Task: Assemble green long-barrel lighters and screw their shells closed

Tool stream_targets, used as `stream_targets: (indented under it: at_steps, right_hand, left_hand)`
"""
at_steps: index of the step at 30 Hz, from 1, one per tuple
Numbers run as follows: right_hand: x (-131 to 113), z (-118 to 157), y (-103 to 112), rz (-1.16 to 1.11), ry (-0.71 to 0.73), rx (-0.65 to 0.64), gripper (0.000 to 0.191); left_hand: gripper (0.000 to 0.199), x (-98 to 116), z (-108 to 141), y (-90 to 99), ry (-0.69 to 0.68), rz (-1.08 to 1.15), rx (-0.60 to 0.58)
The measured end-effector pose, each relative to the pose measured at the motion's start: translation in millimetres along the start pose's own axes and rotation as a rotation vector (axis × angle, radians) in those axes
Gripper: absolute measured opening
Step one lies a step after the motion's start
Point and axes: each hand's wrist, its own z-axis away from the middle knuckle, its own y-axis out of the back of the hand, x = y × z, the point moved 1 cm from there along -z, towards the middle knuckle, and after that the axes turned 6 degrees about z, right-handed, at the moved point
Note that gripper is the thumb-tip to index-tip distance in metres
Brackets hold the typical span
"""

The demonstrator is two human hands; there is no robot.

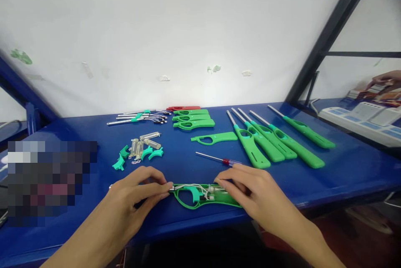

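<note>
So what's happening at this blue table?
A person's left hand pinches the front end of an open green lighter casing, while the right hand touches its clear inner part. White wires and a teal trigger sit exposed inside. Close by lies a screwdriver. Five closed green lighters with metal tubes lie to the right; loose parts, including teal triggers, lie to the left.

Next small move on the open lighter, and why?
Probably tuck the white wires into the green shell with the right hand, the left hand steadying the metal tube: the wires loop loosely near the rim and might get pinched.
</note>
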Motion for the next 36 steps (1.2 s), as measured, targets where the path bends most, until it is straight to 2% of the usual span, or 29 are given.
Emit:
stream_targets:
  at_steps: [7, 13, 21, 27, 36]
  right_hand:
    - [-0.2, 0.1, -0.3, -0.011, 0.003, -0.003, 0.022]
    - [-1.1, -0.3, 0.6, 0.007, 0.014, 0.006, 0.023]
    - [-0.8, 0.6, 1.3, -0.004, 0.018, 0.011, 0.022]
    - [-1.6, 0.6, 1.6, -0.007, 0.009, 0.010, 0.022]
    - [-0.6, -0.4, 0.8, 0.006, 0.027, 0.023, 0.022]
  left_hand:
    - [0.034, 5.4, 1.1, -0.4, -0.047, -0.027, -0.007]
    - [0.027, 12.7, 0.8, 2.4, 0.012, -0.052, -0.039]
    - [0.024, 10.3, -9.2, 3.9, 0.056, 0.139, 0.059]
    - [0.020, 10.7, -15.8, 7.6, 0.161, 0.221, 0.020]
    - [0.030, 5.2, -22.0, 7.4, 0.097, 0.186, -0.040]
